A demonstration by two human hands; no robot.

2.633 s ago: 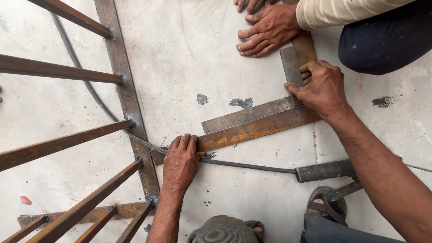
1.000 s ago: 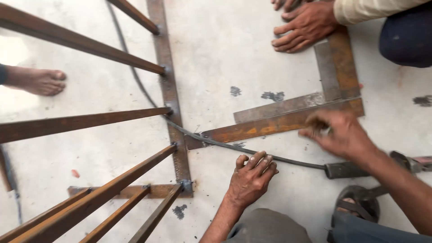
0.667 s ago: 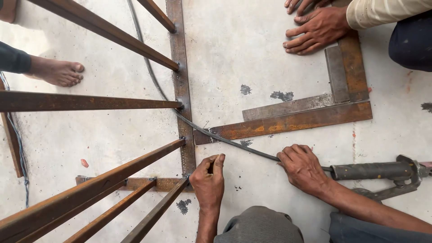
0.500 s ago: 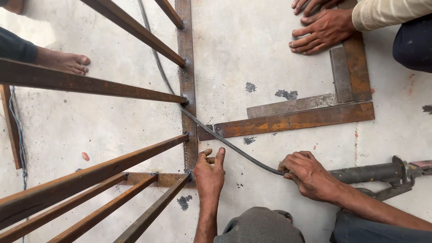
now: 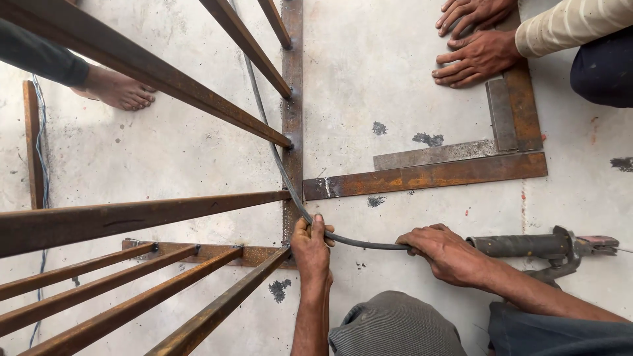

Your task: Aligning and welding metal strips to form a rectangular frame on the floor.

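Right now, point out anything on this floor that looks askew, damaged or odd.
The dark cable snakes across the rusty flat bar, under the left hand and right hand. Black scorch-like spots mark the concrete floor. All the steel is rusted; the horizontal strip lies slightly slanted. Nothing looks broken.

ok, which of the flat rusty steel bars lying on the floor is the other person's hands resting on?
The short vertical rusty flat bar at upper right; the other person's hands lie at its top end. The long horizontal rusty flat bar below it is untouched.
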